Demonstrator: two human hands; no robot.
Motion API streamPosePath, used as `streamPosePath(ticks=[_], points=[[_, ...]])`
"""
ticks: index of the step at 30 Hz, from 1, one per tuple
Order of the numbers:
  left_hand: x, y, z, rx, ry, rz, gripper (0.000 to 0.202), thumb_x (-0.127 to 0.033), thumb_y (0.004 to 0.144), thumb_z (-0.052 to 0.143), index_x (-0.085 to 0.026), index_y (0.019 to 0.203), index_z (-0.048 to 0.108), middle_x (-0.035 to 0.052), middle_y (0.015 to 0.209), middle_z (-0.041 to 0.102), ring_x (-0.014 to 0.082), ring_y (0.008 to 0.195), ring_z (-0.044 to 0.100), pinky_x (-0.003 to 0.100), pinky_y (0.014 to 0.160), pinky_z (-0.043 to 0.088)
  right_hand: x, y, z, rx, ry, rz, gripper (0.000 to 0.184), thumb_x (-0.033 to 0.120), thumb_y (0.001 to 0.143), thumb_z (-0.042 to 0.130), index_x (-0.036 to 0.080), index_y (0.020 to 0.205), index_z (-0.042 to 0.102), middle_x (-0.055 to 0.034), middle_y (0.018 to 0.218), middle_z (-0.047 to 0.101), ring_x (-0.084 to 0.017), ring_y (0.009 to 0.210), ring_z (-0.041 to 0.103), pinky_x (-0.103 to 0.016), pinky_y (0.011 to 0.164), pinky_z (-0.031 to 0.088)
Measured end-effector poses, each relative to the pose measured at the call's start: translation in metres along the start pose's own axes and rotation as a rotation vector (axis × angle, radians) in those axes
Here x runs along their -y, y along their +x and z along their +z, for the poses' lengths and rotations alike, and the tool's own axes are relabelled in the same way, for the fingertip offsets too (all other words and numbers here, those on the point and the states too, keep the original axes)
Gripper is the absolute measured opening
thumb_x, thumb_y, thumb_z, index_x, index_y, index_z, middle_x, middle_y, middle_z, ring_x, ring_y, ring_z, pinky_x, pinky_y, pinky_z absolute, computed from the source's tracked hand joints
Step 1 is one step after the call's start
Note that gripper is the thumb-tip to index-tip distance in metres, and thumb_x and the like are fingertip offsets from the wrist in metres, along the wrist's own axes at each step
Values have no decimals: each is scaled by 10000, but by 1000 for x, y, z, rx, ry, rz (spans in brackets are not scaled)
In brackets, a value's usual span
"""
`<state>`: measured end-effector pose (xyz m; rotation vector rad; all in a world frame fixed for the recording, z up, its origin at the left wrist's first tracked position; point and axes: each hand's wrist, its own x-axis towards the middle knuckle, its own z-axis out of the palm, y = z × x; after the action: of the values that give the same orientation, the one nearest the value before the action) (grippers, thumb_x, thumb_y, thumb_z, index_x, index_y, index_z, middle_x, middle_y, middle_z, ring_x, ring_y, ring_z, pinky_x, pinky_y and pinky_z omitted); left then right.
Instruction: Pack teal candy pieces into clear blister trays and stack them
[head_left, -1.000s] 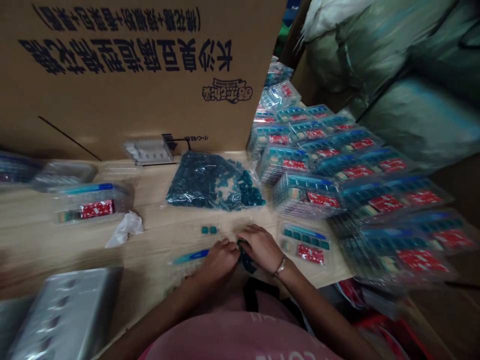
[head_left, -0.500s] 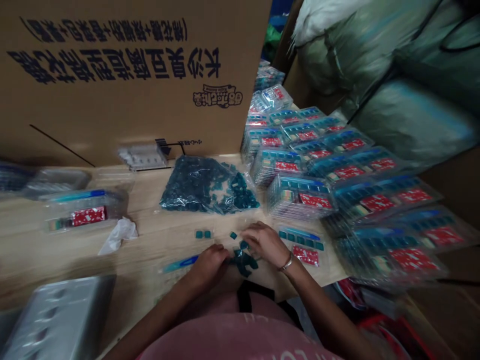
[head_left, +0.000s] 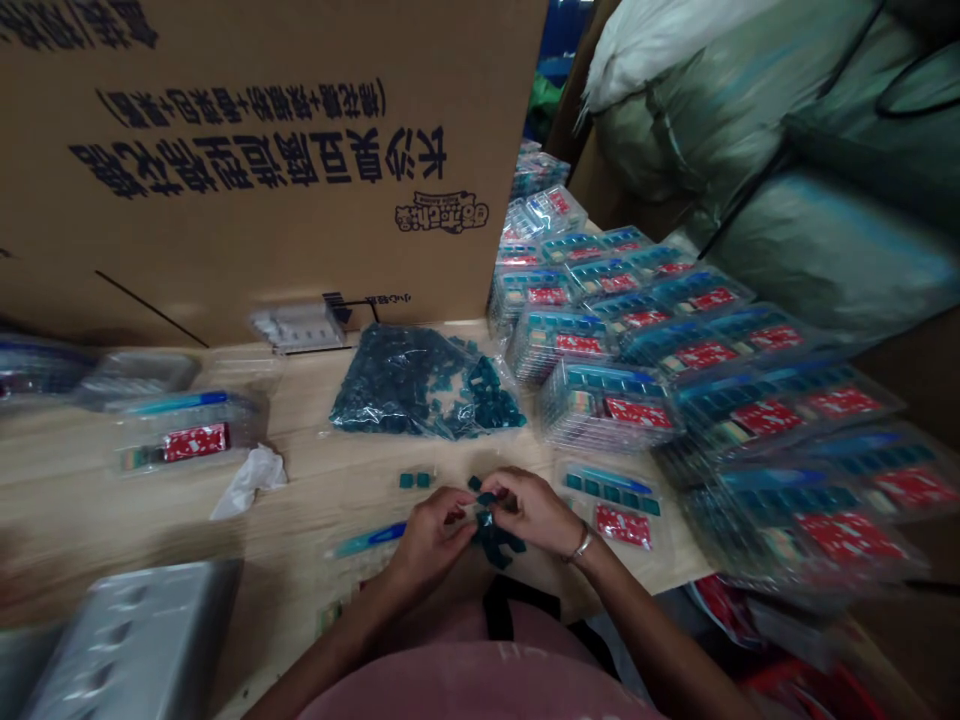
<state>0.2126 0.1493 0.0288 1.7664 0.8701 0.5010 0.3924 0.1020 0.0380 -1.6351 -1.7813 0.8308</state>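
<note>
My left hand [head_left: 429, 537] and my right hand [head_left: 534, 510] meet at the near edge of the wooden table [head_left: 315, 490]. Their fingers pinch small dark teal pieces [head_left: 495, 535] bunched between them. Two loose teal squares [head_left: 416, 480] lie just beyond my left hand. A clear tray with a blue pen [head_left: 369, 540] lies under my left hand. To the right of my right hand sits a clear pack [head_left: 615, 505] holding teal squares, a blue pen and a red card. A plastic bag of teal pieces [head_left: 424, 385] lies farther back.
A big printed cardboard box [head_left: 285, 170] stands along the back. Stacks of filled clear packs [head_left: 712, 370] cover the right side. At left lie another filled pack [head_left: 184, 435], empty clear trays [head_left: 135, 370] and crumpled white plastic [head_left: 247, 480]. A grey metal device [head_left: 127, 640] sits near left.
My hands have drawn together again after parting half a second ago, and the teal pieces are gathered between the fingertips. The camera has shifted slightly.
</note>
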Motion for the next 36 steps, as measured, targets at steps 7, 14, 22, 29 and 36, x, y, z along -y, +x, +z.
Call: streamPosePath(ticks=[7,14,22,29,36], points=[[3,-9,-5,-244,-486,-137,142,-244,628,688,-153,710,616,2,659,637,117,620,577,219,616,454,31,0,26,-29,199,26,193,269,855,455,177,874,623,-14,724,634,-129,661,576,-228,620,414],[4,-41,-25,-319,-451,-228,115,-180,611,658,-160,720,627,7,669,654,113,599,577,216,593,449,45,9,56,101,300,83,171,187,737,535,183,840,671,-20,715,678,-147,654,613,-231,599,436],[-3,-45,-37,-293,-137,-170,170,-151,656,578,-146,806,659,8,671,658,121,593,588,217,576,459,50,15,57,204,444,144,172,252,780,528,161,828,666,-15,684,646,-136,613,575,-230,577,429],[-1,-42,-35,-214,-43,-130,195,-110,658,526,-167,775,671,4,697,642,129,639,596,219,594,460,59,10,49,88,-1,-1,174,106,700,513,171,546,562,33,512,514,-87,493,434,-212,499,275],[-4,-42,-43,-77,-207,-124,142,-148,669,593,-149,801,646,18,724,661,137,681,603,228,644,457,45,8,54,301,685,286,224,345,741,543,170,601,549,39,529,530,-92,464,474,-207,477,363]])
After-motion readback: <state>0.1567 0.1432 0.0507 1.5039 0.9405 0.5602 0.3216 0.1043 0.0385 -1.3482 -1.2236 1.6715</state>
